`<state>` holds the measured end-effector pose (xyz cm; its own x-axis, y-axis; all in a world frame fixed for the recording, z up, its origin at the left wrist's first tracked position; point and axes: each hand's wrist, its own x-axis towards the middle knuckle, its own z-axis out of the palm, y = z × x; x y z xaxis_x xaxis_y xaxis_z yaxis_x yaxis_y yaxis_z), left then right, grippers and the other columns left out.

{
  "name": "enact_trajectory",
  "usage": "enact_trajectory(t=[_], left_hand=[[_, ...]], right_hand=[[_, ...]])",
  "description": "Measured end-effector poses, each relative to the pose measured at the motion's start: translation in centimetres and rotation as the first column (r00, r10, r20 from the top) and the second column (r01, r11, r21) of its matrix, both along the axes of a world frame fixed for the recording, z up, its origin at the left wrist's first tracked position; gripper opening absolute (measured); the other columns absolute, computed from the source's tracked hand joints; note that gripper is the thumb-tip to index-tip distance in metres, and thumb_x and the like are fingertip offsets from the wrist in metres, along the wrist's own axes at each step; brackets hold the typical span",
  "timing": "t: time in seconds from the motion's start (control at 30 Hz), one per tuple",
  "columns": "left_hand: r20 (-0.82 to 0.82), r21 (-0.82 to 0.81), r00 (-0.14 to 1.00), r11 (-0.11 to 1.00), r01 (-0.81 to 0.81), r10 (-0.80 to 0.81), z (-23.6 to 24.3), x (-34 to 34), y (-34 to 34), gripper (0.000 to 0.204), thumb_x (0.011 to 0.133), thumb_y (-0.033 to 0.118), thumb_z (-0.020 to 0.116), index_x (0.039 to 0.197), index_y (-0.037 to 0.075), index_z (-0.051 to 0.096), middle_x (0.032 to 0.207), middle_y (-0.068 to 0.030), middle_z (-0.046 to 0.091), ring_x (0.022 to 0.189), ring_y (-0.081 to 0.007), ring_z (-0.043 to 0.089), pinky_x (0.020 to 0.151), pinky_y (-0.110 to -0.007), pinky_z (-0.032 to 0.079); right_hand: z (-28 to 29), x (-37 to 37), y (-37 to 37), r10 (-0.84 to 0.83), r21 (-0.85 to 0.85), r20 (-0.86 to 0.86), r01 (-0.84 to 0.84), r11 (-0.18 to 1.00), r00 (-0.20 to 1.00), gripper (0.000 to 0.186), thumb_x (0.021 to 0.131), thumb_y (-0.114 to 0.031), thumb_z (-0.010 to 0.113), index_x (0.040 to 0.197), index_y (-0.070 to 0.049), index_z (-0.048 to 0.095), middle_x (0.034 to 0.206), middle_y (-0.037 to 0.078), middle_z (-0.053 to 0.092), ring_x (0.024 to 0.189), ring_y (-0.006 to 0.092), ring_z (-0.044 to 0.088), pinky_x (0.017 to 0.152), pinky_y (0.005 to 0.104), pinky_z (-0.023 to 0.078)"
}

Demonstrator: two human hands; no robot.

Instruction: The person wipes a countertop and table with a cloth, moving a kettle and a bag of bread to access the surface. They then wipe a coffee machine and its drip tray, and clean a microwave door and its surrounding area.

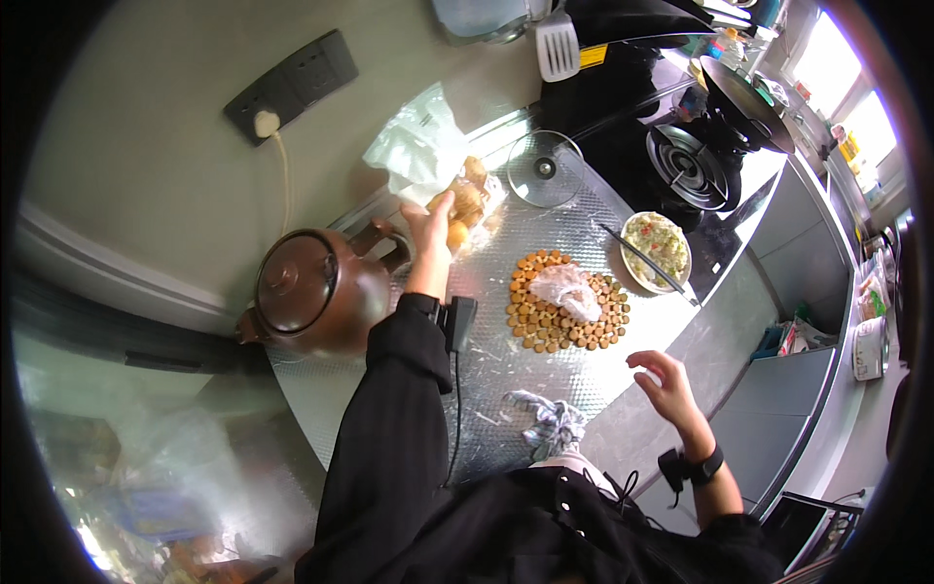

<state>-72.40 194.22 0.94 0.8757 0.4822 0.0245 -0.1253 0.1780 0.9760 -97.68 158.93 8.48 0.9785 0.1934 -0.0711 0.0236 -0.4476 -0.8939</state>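
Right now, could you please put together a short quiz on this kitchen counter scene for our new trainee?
1. True or false: the left hand reaches into the clear plastic bag of round yellow-brown produce.
2. What lies on top of the round brown trivet of small beads? A) a crumpled clear plastic wrap B) a glass lid C) a spoon
3. Fill in: the right hand hovers open and holds ____.

Key: 1 true; 2 A; 3 nothing. The dark brown clay pot with a lid sits beside the left forearm.
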Motion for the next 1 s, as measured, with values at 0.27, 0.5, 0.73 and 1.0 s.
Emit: enact_trajectory(t=[0.27,0.5,0.73,1.0], left_hand=[[0.151,0.384,0.956,0.876,-0.290,0.250,-0.8,-3.1,-1.3,0.031,0.086,0.017,0.060,0.106,-0.006,0.059,0.100,-0.0196,0.065,0.088,-0.0273,0.062,0.080,-0.035,0.046],[-0.009,0.095,0.935,0.931,-0.353,0.355,2.2,-24.9,1.2,0.032,0.091,0.011,0.058,0.119,-0.003,0.051,0.107,-0.0059,0.058,0.089,-0.0131,0.056,0.077,-0.028,0.048],[-0.128,0.218,0.797,0.801,-0.558,0.590,2.3,-38.7,4.4,0.033,0.092,0.014,0.057,0.122,0.001,0.050,0.109,-0.0064,0.059,0.091,-0.0150,0.058,0.075,-0.030,0.048],[-0.145,0.065,0.692,0.705,-0.706,0.707,0.5,-42.0,4.9,0.036,0.093,0.018,0.057,0.123,0.001,0.048,0.111,-0.0099,0.058,0.095,-0.0186,0.058,0.081,-0.034,0.047]], right_hand=[[-1.7,-4.0,-5.0,-0.235,0.003,-0.092,0.236,0.972,0.968,0.018,0.079,0.006,0.058,0.096,0.002,0.062,0.089,0.011,0.066,0.085,0.0186,0.064,0.080,0.0287,0.050],[-3.3,-1.0,-0.5,0.531,-0.254,0.146,-0.487,0.836,0.835,0.039,0.075,-0.016,0.068,0.112,-0.009,0.058,0.111,0.011,0.059,0.102,0.0289,0.057,0.090,0.0378,0.045],[-10.0,-0.7,6.9,0.973,-0.746,-0.056,-0.657,0.109,0.226,0.054,0.076,-0.032,0.067,0.125,-0.016,0.050,0.141,0.009,0.032,0.128,0.0297,0.034,0.098,0.0392,0.040],[-10.7,0.1,9.5,0.972,-0.680,-0.097,-0.727,0.092,0.214,0.025,0.082,-0.015,0.051,0.104,-0.004,0.055,0.107,0.013,0.054,0.102,0.0260,0.053,0.088,0.0366,0.046]])
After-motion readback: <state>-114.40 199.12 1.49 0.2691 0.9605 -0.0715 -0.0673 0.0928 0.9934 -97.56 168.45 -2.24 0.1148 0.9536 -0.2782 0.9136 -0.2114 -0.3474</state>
